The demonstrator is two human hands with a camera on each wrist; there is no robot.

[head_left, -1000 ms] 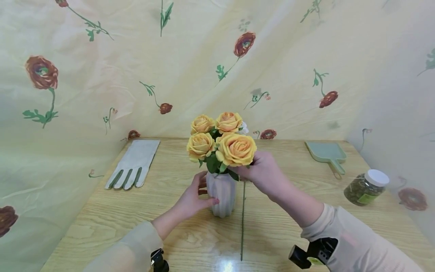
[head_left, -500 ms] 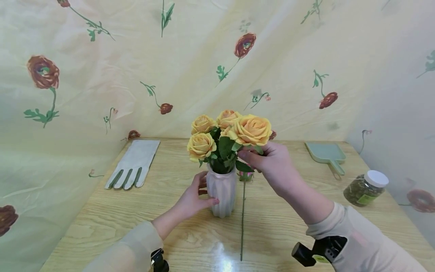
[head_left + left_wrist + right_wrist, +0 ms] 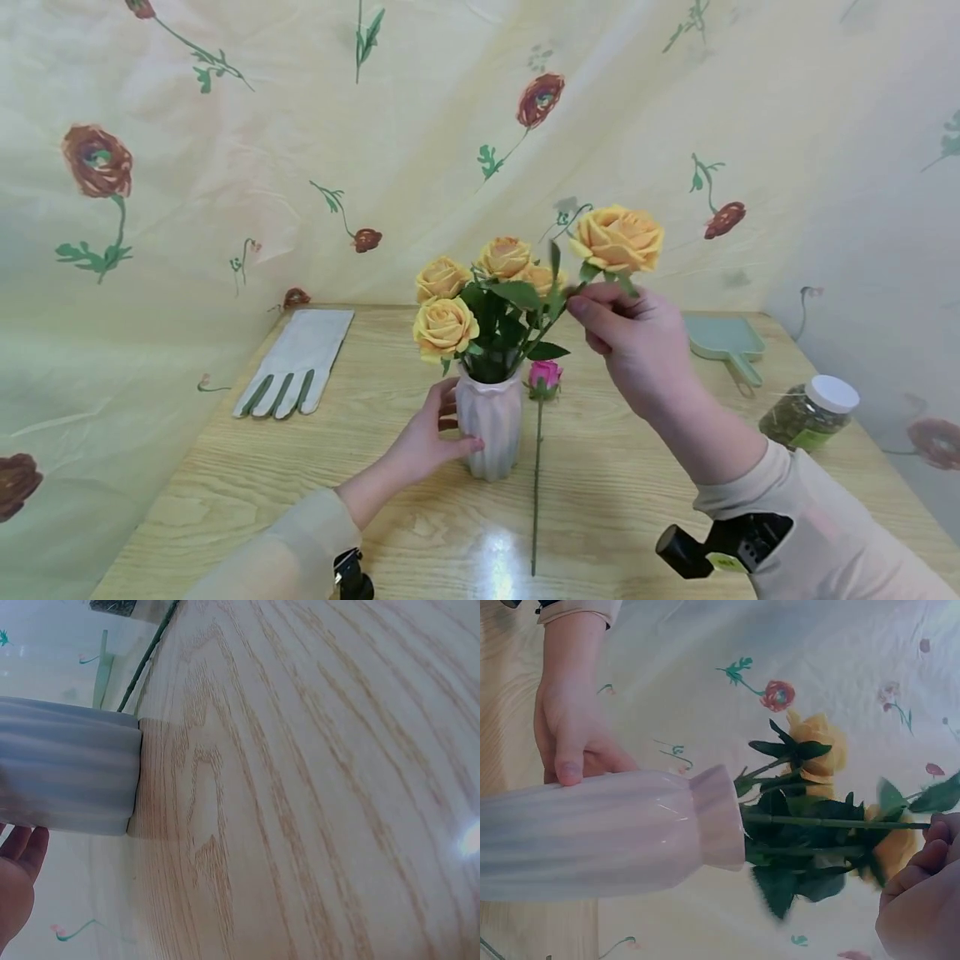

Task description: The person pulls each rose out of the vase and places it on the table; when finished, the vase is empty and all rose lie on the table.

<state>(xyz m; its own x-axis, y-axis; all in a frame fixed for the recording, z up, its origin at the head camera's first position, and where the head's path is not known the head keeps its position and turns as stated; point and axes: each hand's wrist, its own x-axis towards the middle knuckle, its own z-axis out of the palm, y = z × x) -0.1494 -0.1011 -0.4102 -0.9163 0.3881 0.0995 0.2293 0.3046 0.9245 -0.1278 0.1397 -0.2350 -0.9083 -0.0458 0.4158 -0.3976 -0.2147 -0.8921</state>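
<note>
A white fluted vase point(image 3: 491, 429) stands upright on the wooden table, with several yellow roses point(image 3: 444, 327) in it. My left hand point(image 3: 420, 442) holds its left side, thumb in front and fingers behind. Up to the right, my right hand point(image 3: 641, 346) pinches the stem of one large yellow rose point(image 3: 619, 237) just under its bloom. In the right wrist view that rose's green stem point(image 3: 832, 823) runs from the vase mouth to my fingers, its lower end hidden inside. A pink rose point(image 3: 544, 377) on a long bare stem lies on the table right of the vase.
A white glove point(image 3: 300, 354) with green between its fingers lies at the back left. At the back right is a pale green dustpan point(image 3: 727, 337). A lidded jar point(image 3: 810, 408) stands nearer on the right. Flower-patterned cloth point(image 3: 420, 150) hangs behind the table.
My right hand has moved up and to the right, drawing the large yellow rose partway out of the vase. The pink bloom has come into view. My left hand has stayed on the vase.
</note>
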